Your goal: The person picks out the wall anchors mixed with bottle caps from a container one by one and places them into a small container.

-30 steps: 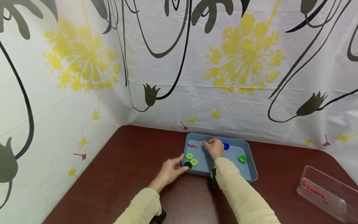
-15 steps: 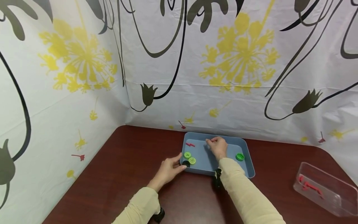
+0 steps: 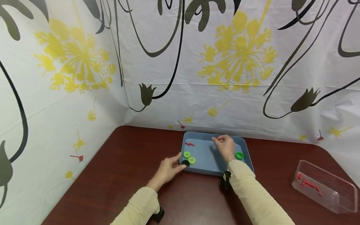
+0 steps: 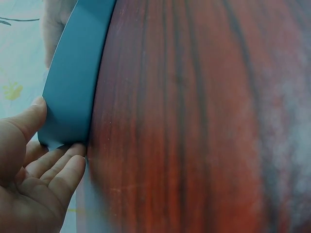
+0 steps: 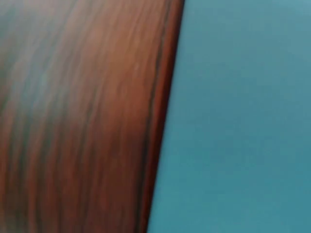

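My left hand (image 3: 166, 170) grips the near left corner of the blue-grey tray (image 3: 202, 170). In the left wrist view its thumb lies against the tray wall (image 4: 73, 92), and the fingers bend at the corner. Over the middle of the tray is my right hand (image 3: 226, 147), thumb and fingertips close together and pointing left; whether a small thing is between them cannot be seen. Inside the tray are short red sticks (image 3: 189, 144), two light green round caps (image 3: 191, 160), a black round piece (image 3: 185, 163) and a darker green round cap (image 3: 239, 155).
A clear plastic box (image 3: 326, 190) with red pieces (image 3: 309, 185) stands on the brown table (image 3: 135, 156) to the right. Behind the table hangs a white patterned cloth (image 3: 168, 103). The right wrist view shows only table and tray wall (image 5: 233, 121).
My right hand has moved right across the tray, and the blue disc seen beside it earlier is now hidden. My left hand stays at the corner. The whole head view shifts slightly left.
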{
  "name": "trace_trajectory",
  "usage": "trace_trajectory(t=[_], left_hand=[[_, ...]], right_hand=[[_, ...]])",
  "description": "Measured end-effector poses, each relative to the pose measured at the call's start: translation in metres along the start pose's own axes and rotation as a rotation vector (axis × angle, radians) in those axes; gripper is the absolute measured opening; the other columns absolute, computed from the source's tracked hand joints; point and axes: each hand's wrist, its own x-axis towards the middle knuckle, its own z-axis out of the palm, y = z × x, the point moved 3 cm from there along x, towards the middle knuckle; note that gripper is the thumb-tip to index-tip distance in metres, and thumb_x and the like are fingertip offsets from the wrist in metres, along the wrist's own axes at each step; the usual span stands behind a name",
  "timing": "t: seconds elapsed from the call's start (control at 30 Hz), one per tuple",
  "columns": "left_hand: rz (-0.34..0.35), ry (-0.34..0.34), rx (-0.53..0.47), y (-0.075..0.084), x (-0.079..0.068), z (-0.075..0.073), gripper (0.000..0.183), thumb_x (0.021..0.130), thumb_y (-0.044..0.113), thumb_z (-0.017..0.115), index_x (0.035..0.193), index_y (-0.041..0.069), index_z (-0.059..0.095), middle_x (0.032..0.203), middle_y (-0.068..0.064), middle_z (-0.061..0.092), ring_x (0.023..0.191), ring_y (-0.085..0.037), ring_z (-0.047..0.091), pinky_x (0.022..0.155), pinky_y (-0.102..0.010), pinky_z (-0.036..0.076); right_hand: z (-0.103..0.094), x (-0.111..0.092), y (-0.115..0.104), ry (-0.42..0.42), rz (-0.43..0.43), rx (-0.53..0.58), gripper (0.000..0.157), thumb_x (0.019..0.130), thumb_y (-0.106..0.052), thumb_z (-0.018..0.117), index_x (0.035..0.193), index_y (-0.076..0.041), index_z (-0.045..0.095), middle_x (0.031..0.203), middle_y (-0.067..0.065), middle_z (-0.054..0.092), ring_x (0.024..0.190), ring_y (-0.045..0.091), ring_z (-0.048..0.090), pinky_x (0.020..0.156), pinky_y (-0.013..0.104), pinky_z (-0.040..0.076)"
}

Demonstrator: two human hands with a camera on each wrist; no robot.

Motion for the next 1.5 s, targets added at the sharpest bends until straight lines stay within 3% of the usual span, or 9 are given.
trace_trajectory(t=[0.1,0.17,0.27,0.33,0.43,0.6,0.83,1.23,1.5], left_hand=[[-0.002,0.004,-0.002,-0.001,0.0,0.0,0.064,0.089,0.024,0.065,0.143,0.005,0.038,0.143,-0.017,0.043,0.118,-0.028,0.057,0.087,-0.034,0.053],[-0.006,0.004,-0.003,-0.001,0.001,0.0,0.064,0.089,0.024,0.065,0.144,0.005,0.037,0.143,-0.017,0.043,0.118,-0.028,0.056,0.087,-0.034,0.053],[-0.01,0.002,0.004,-0.003,0.002,0.0,0.064,0.089,0.025,0.065,0.144,0.006,0.037,0.143,-0.016,0.043,0.118,-0.027,0.057,0.087,-0.033,0.053],[-0.004,0.005,0.011,-0.003,0.002,-0.001,0.064,0.089,0.025,0.065,0.144,0.005,0.037,0.143,-0.016,0.043,0.117,-0.027,0.057,0.087,-0.033,0.053],[0.008,0.011,0.018,-0.002,0.003,-0.002,0.064,0.089,0.024,0.065,0.143,0.005,0.037,0.142,-0.017,0.043,0.117,-0.028,0.057,0.086,-0.034,0.053],[0.003,0.008,0.016,-0.002,0.004,-0.002,0.064,0.089,0.023,0.065,0.144,0.005,0.037,0.143,-0.017,0.043,0.117,-0.028,0.057,0.087,-0.034,0.053],[-0.008,0.011,0.014,-0.002,0.004,0.0,0.063,0.089,0.024,0.065,0.143,0.006,0.038,0.142,-0.016,0.044,0.117,-0.026,0.057,0.087,-0.033,0.053],[0.001,0.018,0.02,0.001,0.004,-0.002,0.063,0.089,0.023,0.066,0.143,0.004,0.039,0.141,-0.017,0.045,0.117,-0.026,0.057,0.088,-0.034,0.053],[-0.025,0.016,0.019,0.0,0.004,-0.001,0.064,0.088,0.024,0.066,0.143,0.007,0.039,0.142,-0.015,0.045,0.118,-0.026,0.057,0.089,-0.034,0.052]], right_hand=[[-0.008,0.0,0.0,0.006,-0.02,-0.004,0.023,0.09,-0.02,0.065,0.096,0.002,0.06,0.074,0.011,0.062,0.055,0.008,0.053,0.075,0.039,0.05],[-0.013,0.0,0.0,0.017,-0.024,-0.021,0.024,0.09,-0.022,0.065,0.096,0.001,0.06,0.073,0.009,0.062,0.054,0.006,0.052,0.08,0.043,0.049],[-0.023,0.0,-0.003,0.034,-0.036,-0.035,0.025,0.089,-0.024,0.066,0.095,0.0,0.061,0.071,0.007,0.062,0.053,0.004,0.051,0.076,0.037,0.049],[-0.03,0.0,-0.004,0.045,-0.044,-0.047,0.026,0.089,-0.026,0.066,0.094,-0.001,0.062,0.07,0.006,0.062,0.053,0.004,0.052,0.058,0.029,0.048],[-0.042,0.0,-0.006,0.058,-0.063,-0.047,0.028,0.088,-0.029,0.067,0.094,-0.002,0.061,0.069,0.006,0.061,0.054,0.008,0.056,0.052,0.02,0.044],[-0.062,-0.002,-0.002,0.087,-0.058,-0.066,0.031,0.088,-0.032,0.066,0.095,-0.002,0.062,0.07,0.004,0.061,0.056,0.008,0.06,0.053,0.017,0.046],[-0.096,-0.008,0.012,0.161,-0.042,-0.11,0.032,0.087,-0.033,0.067,0.095,-0.003,0.063,0.064,-0.003,0.059,0.047,-0.003,0.05,0.049,0.016,0.042],[-0.169,-0.025,0.05,0.272,0.0,-0.227,0.035,0.086,-0.036,0.068,0.097,-0.003,0.064,0.054,-0.022,0.049,0.044,-0.009,0.047,0.043,0.018,0.036],[-0.221,-0.04,0.084,0.354,0.031,-0.305,0.03,0.085,-0.03,0.069,0.092,-0.002,0.066,0.05,-0.029,0.041,0.042,-0.008,0.039,0.061,0.021,0.029]])
